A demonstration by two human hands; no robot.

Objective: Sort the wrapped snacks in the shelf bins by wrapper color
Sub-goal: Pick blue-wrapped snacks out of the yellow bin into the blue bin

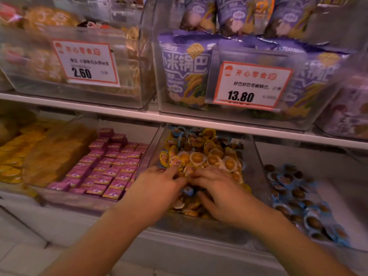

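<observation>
Both hands reach into a clear shelf bin [256,156] heaped with yellow-wrapped snacks [201,158]. The left hand [159,186] and right hand [221,192] lie side by side on the pile, fingers loosely curled among wrappers; whether either grips one is unclear. Blue-wrapped snacks [294,192] fill the bin right of it.

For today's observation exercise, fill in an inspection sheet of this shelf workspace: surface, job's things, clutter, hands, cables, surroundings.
Surface: white lower shelf carrying clear bins side by side.
Job's things: middle bin heaped with yellow snacks, a few blue-wrapped ones among them at the back and by the hands; right bin holds blue snacks.
Clutter: pink boxes and yellow packs in the left bins.
Hands: left hand and right hand both in the middle bin, fingers among the snacks; grip unclear.
Cables: nothing seen.
Surroundings: upper shelf with purple bags and price tags reading 2.60 and 13.80.
</observation>
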